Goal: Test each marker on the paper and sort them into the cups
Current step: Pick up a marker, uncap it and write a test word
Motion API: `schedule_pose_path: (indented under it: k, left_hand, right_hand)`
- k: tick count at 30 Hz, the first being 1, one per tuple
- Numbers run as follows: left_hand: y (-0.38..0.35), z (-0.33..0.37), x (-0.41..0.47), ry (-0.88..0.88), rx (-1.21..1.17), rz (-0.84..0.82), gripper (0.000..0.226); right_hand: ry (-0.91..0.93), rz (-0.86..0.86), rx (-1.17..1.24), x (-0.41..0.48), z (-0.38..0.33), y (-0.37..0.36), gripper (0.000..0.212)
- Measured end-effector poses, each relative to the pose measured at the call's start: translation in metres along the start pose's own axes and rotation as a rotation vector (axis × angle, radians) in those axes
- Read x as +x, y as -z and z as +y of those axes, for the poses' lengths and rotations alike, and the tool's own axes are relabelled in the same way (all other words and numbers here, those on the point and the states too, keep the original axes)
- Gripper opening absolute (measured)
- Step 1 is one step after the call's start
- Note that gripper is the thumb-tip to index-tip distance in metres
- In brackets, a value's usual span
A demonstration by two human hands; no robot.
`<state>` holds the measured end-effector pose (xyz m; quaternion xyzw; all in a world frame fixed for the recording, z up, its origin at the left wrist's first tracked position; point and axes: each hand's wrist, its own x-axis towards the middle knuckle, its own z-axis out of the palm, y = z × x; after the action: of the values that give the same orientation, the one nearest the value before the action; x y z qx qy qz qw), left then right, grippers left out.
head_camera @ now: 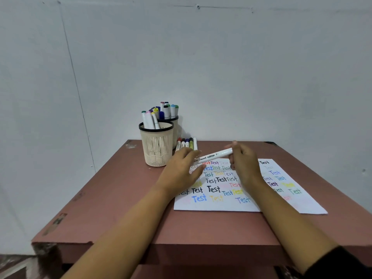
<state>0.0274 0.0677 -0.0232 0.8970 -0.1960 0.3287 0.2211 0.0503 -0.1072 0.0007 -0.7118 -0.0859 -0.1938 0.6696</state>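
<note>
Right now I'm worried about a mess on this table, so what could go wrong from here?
The left hand hovers close to the beige mesh cup full of markers; a careless sweep might tip it.
The loose markers lying beside it sit near the brown table's back edge and could roll off.
The white paper is crowded with coloured "Test" words, so the white marker in the right hand may write over one.

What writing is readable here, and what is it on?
"Test": handwritten many times, in several colours, on the paper.
"Smooth": printed on the white marker in the right hand; the smaller print beside it is blurred.
Labels on the markers lying beside the cups: too small to read.
</note>
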Motion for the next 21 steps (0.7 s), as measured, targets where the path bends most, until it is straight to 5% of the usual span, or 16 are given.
schedule_pose_path:
  k: [10, 15, 21]
  left_hand:
    - [0.000, 0.001, 0.000, 0.044, 0.032, 0.014, 0.031]
    - [-0.001, 0.002, -0.001, 0.008, 0.011, -0.003, 0.029]
    - [0.008, 0.018, 0.001, 0.242, -0.403, 0.058, 0.042]
  right_hand:
    - [-0.231, -0.194, 0.374, -0.008, -0.005, -0.003, 0.025]
    - [-0.241, -0.340, 0.180, -0.017, 0.001, -0.012, 0.012]
    - [-0.299, -0.264, 0.300, -0.011, -0.004, -0.005, 0.018]
